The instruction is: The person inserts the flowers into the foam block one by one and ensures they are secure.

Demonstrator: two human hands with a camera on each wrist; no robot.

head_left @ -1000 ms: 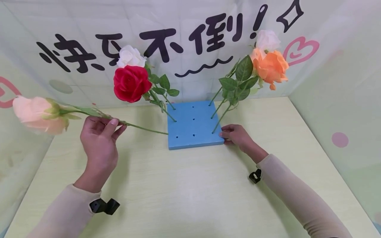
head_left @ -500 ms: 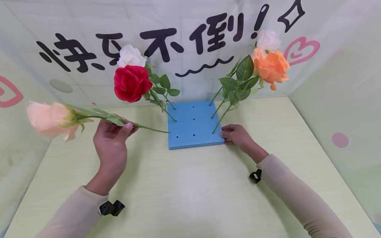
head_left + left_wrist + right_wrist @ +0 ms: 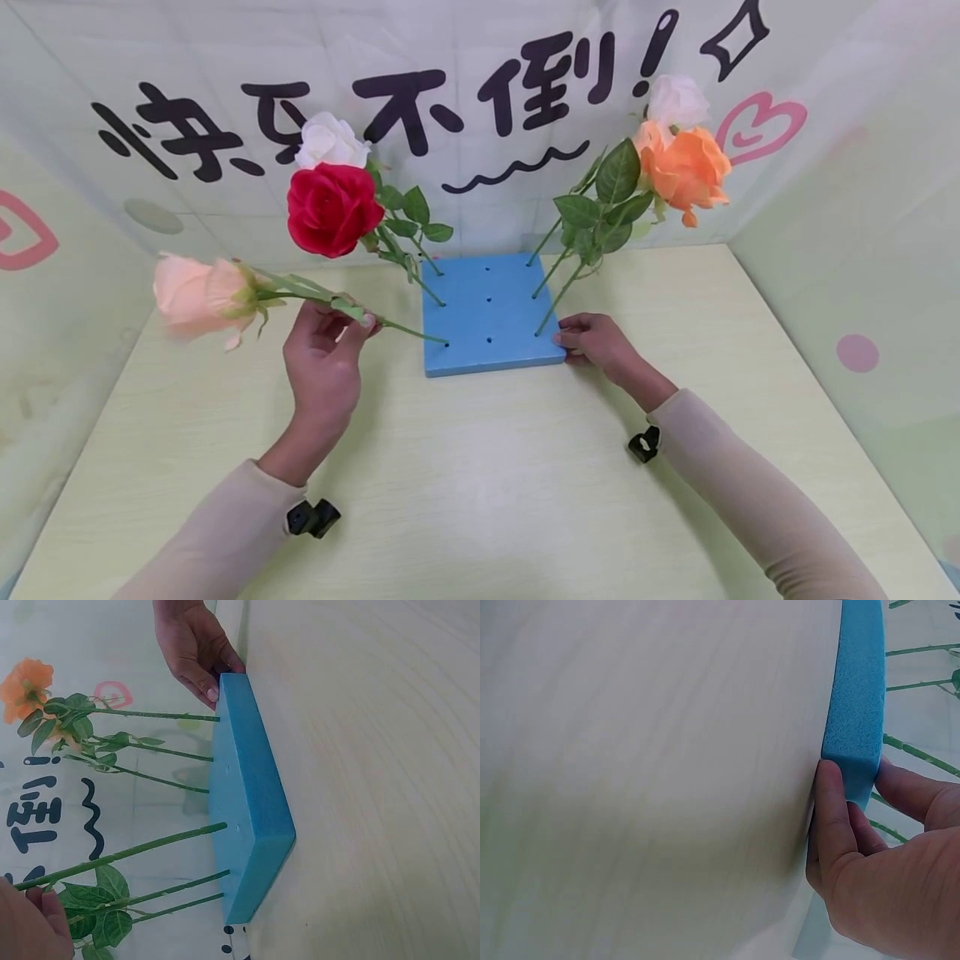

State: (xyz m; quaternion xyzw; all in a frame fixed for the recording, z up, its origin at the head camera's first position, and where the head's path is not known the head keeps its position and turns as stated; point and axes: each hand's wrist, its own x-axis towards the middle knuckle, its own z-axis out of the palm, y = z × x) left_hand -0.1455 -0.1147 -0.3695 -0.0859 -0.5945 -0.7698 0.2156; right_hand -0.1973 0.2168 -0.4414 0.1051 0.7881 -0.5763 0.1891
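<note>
My left hand (image 3: 326, 358) pinches the stem of a peach rose (image 3: 198, 296) between thumb and fingers, the bloom pointing left. The stem's lower end is right at the front-left hole of a blue foam block (image 3: 517, 357); in the left wrist view the stem (image 3: 150, 846) slants onto the block's holed face. At the block's front right corner, my right hand (image 3: 603, 346) holds the edge. The right wrist view shows its thumb on the holed face and fingers (image 3: 831, 806) against the side and underside of the block (image 3: 856, 697).
Stuck in the block's left side are a red rose (image 3: 333, 210) and a white rose (image 3: 330, 140). On its right stand an orange rose (image 3: 686, 169), a pale rose (image 3: 677, 102) and a peach one partly hidden. A wall with black lettering (image 3: 408, 108) rises behind the table (image 3: 480, 467).
My left hand has moved right with the peach rose, bringing the stem's end from the block's left edge to the front-left hole. The right hand has stayed at the corner.
</note>
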